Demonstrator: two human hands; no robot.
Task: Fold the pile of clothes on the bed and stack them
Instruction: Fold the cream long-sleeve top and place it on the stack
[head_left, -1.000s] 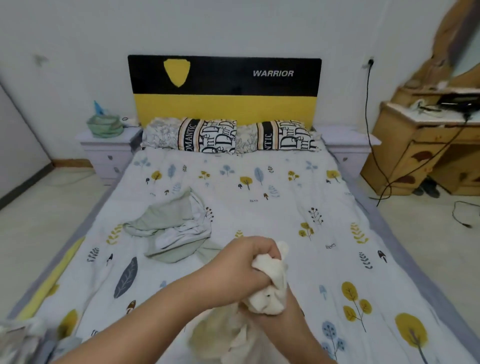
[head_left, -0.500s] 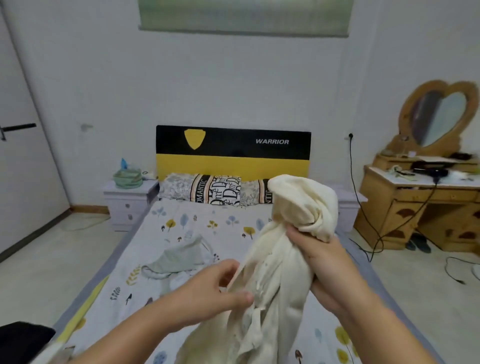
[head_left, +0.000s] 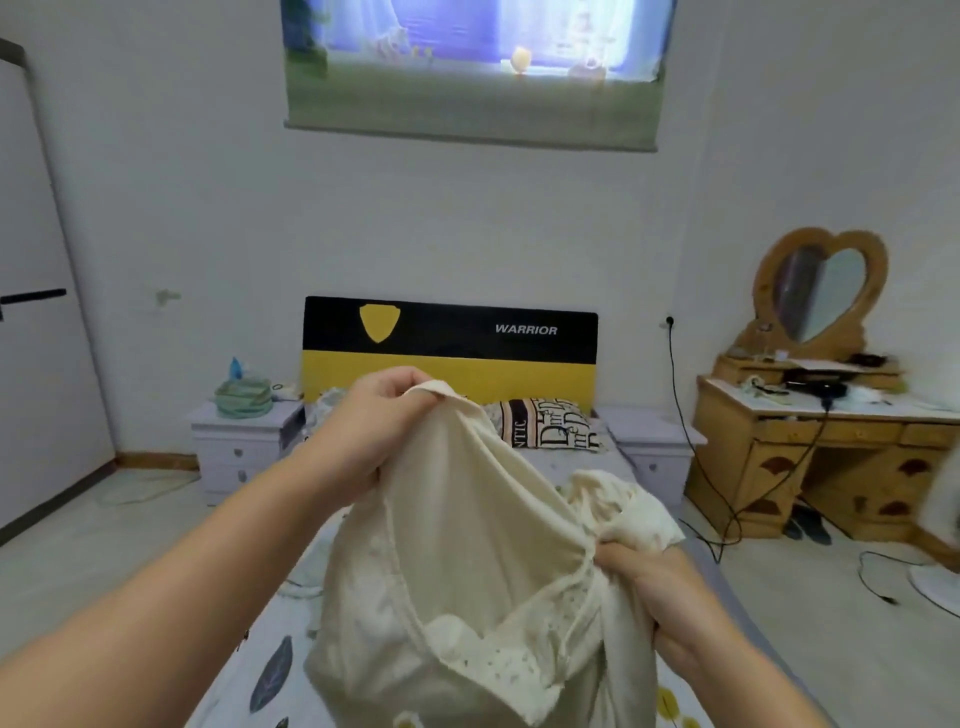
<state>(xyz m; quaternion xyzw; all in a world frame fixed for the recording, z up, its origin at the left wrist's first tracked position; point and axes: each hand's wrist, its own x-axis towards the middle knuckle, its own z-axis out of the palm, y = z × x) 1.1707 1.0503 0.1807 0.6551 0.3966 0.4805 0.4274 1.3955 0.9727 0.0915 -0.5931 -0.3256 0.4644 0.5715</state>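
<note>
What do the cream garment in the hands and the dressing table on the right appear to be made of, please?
The cream garment looks like a thin woven fabric, likely cotton: it drapes in soft creases, is matte, and has a band of small eyelet holes near the hem. The left hand and right hand bunch it easily. The dressing table looks like varnished light wood, honey-coloured with a slight sheen; solid or veneer cannot be told.

Soft, even daylight fills the room with no hard shadows; the brightest spot is the washed-out, bluish wall hanging (head_left: 470, 62) at top. Wide-angle distortion bends the door (head_left: 31, 291) at left, and mild blur softens the cream garment (head_left: 467, 545) and frame edges.
</note>
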